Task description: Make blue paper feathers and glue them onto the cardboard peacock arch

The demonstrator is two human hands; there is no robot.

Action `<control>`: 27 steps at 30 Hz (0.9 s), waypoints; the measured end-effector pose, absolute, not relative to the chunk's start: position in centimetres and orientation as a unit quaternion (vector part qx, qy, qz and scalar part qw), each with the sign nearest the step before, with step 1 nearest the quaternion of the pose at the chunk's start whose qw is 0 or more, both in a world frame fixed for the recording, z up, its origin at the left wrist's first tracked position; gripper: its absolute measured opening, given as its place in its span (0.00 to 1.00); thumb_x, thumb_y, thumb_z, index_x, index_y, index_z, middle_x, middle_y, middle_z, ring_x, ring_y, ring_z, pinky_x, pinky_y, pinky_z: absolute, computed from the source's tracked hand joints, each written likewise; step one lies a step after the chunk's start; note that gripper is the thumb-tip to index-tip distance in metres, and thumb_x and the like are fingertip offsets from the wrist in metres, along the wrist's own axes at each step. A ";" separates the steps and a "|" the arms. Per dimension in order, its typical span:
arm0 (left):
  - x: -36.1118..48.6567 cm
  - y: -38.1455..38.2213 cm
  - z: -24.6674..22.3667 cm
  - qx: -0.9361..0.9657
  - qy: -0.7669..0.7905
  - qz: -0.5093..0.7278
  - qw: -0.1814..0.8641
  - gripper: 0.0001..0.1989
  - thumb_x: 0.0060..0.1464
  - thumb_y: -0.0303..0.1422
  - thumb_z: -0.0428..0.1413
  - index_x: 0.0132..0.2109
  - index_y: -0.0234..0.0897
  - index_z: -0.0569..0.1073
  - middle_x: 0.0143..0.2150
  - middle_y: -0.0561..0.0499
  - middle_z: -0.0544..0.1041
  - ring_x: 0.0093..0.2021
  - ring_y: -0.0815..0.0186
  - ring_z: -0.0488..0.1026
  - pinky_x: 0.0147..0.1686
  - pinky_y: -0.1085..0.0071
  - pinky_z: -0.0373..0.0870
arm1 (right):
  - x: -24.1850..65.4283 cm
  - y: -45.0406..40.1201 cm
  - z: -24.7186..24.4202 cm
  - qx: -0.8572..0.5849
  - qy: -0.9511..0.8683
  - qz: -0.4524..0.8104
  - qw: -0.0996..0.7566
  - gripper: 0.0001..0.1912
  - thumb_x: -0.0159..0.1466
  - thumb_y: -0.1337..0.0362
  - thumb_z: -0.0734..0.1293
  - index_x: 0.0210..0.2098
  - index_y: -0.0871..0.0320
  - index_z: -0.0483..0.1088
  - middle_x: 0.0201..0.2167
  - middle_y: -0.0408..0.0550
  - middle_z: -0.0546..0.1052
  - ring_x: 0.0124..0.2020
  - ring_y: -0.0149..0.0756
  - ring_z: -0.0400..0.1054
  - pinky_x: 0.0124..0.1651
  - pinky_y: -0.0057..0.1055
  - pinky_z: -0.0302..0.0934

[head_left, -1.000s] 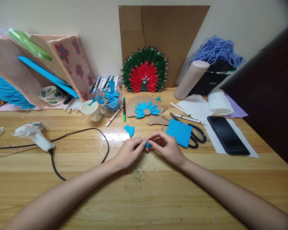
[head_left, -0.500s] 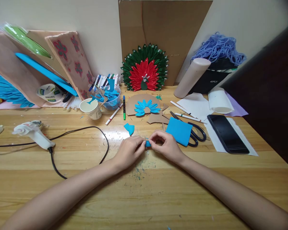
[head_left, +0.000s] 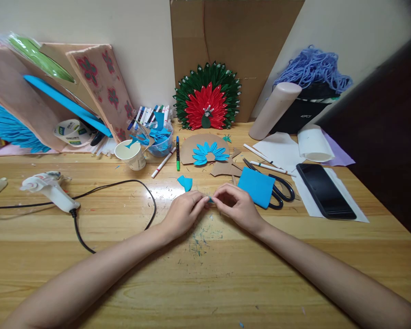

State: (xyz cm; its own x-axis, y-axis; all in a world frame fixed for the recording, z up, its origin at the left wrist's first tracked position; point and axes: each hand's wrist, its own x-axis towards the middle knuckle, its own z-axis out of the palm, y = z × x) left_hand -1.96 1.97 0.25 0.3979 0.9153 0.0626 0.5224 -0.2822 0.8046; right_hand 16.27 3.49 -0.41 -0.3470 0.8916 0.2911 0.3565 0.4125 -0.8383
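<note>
As two bare hands meet over a wooden table (head_left: 192, 292), a small blue piece (head_left: 210, 199) sits between the fingertips of the left hand (head_left: 185, 210) and the right hand (head_left: 238, 205), each drawn into a narrow pinch on it. Half a second earlier the piece shows as a broader blue band; now only a thin sliver is visible, which suggests that it is being folded, rolled or turned edge-on, though the fingers hide which. The arms lie nearly where they did, so the work appears to be fine shaping at the fingertips alone. Just beyond the left hand lies a loose blue scrap (head_left: 185, 183); beside the right, a blue square (head_left: 256, 186) partly covers black-handled scissors (head_left: 284, 188). Farther back, blue petals (head_left: 200, 153) fan across a rounded cardboard base (head_left: 188, 147), in front of a green-and-red peacock (head_left: 207, 98). Readable print is scarce: a black package (head_left: 299, 116) at the right bears "40PCS" in pale characters, and a tape roll (head_left: 73, 132) at the left carries bold lettering that seems to begin "DEL", the rest too blurred to settle. Marks on a black-and-green marker (head_left: 178, 151) are too small to read, while a phone (head_left: 325, 189) shows a dark screen without visible text.
</note>
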 end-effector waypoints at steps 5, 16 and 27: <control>-1.7 2.0 0.6 0.578 0.495 0.314 0.568 0.25 0.61 0.46 0.41 0.29 0.32 0.72 0.21 0.51 0.72 0.20 0.71 0.67 0.24 0.74 0.62 | 16.6 3.5 -0.4 -0.391 -0.779 0.216 0.441 0.02 0.60 0.67 0.64 0.31 0.54 0.67 0.29 0.46 0.72 0.34 0.37 0.66 0.39 0.37 0.60; -1.9 2.6 0.6 0.511 0.425 0.330 0.671 0.17 0.54 0.42 0.54 0.30 0.31 0.73 0.24 0.50 0.76 0.23 0.72 0.72 0.25 0.77 0.66 | 16.5 3.1 -0.5 -0.360 -0.822 0.170 0.407 0.03 0.59 0.68 0.66 0.33 0.55 0.68 0.36 0.48 0.68 0.39 0.38 0.64 0.43 0.37 0.59; -1.5 2.3 0.8 0.516 0.445 0.328 0.654 0.18 0.51 0.44 0.56 0.32 0.30 0.75 0.29 0.45 0.79 0.25 0.69 0.74 0.26 0.75 0.69 | 16.3 3.3 -0.5 -0.396 -0.793 0.253 0.387 0.02 0.60 0.67 0.64 0.33 0.55 0.66 0.39 0.49 0.65 0.44 0.39 0.63 0.46 0.38 0.61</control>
State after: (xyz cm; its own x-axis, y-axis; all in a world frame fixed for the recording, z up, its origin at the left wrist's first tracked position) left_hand -1.48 2.34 0.75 0.3882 0.8887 -0.2441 0.0312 0.2520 0.9672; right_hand 16.29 3.29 -0.50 -0.3865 0.8242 0.4139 0.4316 0.5582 -0.7086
